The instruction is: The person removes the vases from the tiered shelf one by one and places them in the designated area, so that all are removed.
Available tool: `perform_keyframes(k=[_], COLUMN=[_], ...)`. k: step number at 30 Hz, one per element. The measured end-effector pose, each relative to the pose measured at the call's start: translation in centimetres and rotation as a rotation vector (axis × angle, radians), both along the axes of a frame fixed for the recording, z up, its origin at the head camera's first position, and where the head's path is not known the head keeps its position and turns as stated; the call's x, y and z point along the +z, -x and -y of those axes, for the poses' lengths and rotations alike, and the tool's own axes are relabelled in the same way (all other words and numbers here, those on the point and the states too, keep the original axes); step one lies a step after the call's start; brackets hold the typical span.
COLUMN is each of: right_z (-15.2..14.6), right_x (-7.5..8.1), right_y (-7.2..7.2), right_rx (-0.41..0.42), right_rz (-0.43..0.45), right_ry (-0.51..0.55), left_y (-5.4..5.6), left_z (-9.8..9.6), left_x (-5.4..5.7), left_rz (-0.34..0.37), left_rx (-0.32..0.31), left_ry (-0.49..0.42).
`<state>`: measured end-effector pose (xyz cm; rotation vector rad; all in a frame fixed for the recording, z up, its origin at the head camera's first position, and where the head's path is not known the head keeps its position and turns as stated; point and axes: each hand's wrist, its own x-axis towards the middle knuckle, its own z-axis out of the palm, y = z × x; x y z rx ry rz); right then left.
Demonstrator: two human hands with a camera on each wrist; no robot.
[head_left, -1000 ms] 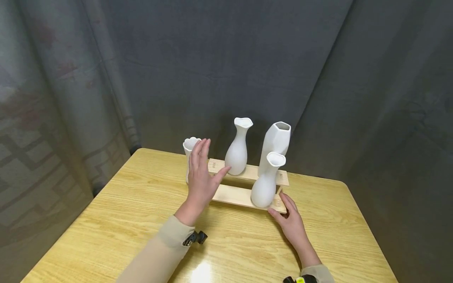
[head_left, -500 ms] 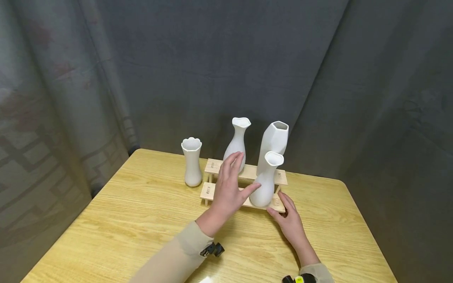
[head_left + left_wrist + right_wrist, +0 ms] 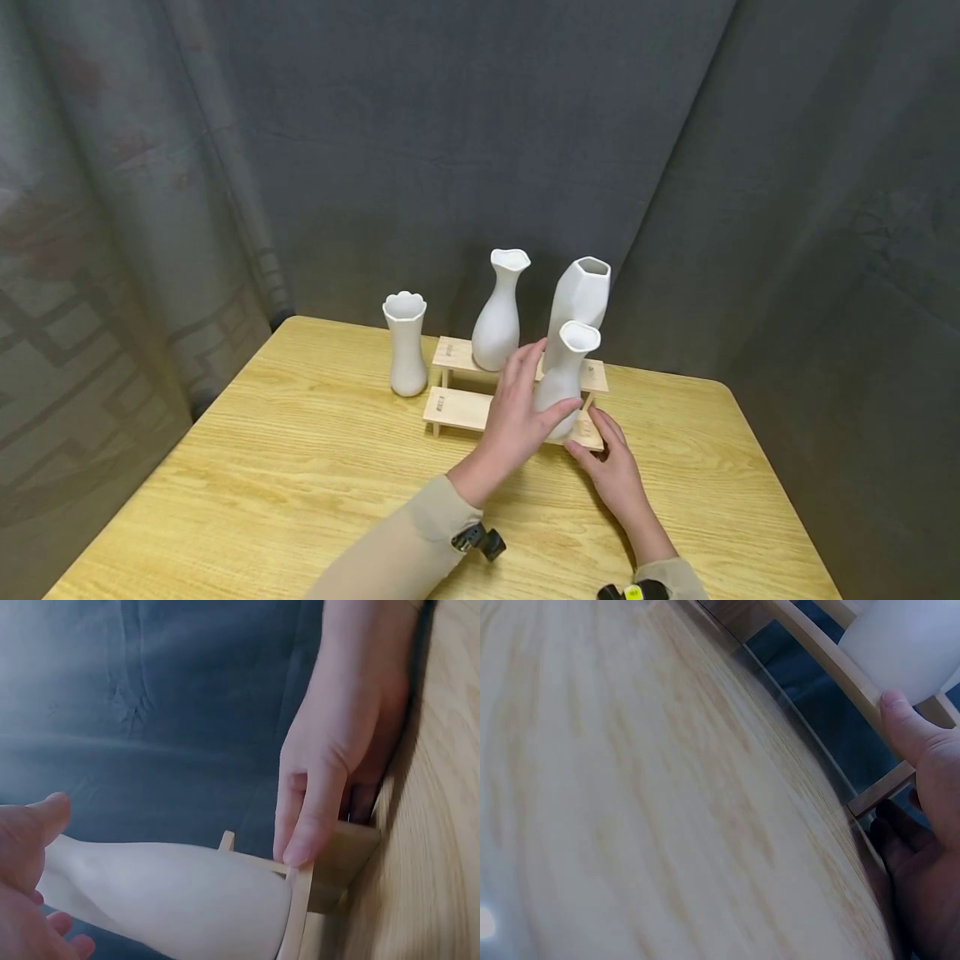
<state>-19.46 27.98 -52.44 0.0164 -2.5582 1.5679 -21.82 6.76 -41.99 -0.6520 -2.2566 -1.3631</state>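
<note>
A two-step wooden display stand (image 3: pixel 459 407) bears several white vases. My right hand (image 3: pixel 617 477) grips the right end of its lower step; in the left wrist view the thumb lies on the board's edge, and in the right wrist view fingers curl near a leg. On that step stands the front vase (image 3: pixel 561 392), with a wavy rim and round belly. My left hand (image 3: pixel 517 421) is at its left side, thumb across its front, fingers extended and partly covering it. On the upper step stand a similar vase (image 3: pixel 497 327) and a tall faceted vase (image 3: pixel 583 296).
A white vase with a scalloped rim (image 3: pixel 408 350) stands on the wooden table (image 3: pixel 285 467), left of the stand. A dark grey curtain (image 3: pixel 480 150) hangs behind the table's back edge, and a patterned curtain (image 3: pixel 97 292) is on the left.
My left hand has moved right, from in front of the scalloped vase, past the stand's left end, to the front vase. The right hand stays on the stand.
</note>
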Motion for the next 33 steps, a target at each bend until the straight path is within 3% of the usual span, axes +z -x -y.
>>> perform_keyframes(k=[5,17,25,33], right_z=[0.0,0.0,0.1,0.1], right_x=[-0.2,-0.1,0.0,-0.1], right_y=[0.0,0.0,-0.1,-0.1], right_rx=[-0.001,0.005,-0.005,-0.012], right_rz=[-0.013,-0.007,0.002,-0.007], right_ry=[-0.002,0.006,-0.01,-0.022], left_y=[-0.1,0.2,0.5,0.6], left_z=[-0.7,-1.2,-1.3,-1.3], left_x=[-0.3,-1.2,-1.6,-1.8], left_rz=[0.059,0.088,0.159,0.155], left_rx=[-0.004,0.019,0.015,0.014], left_ry=[-0.012,0.04,0.072,0.082])
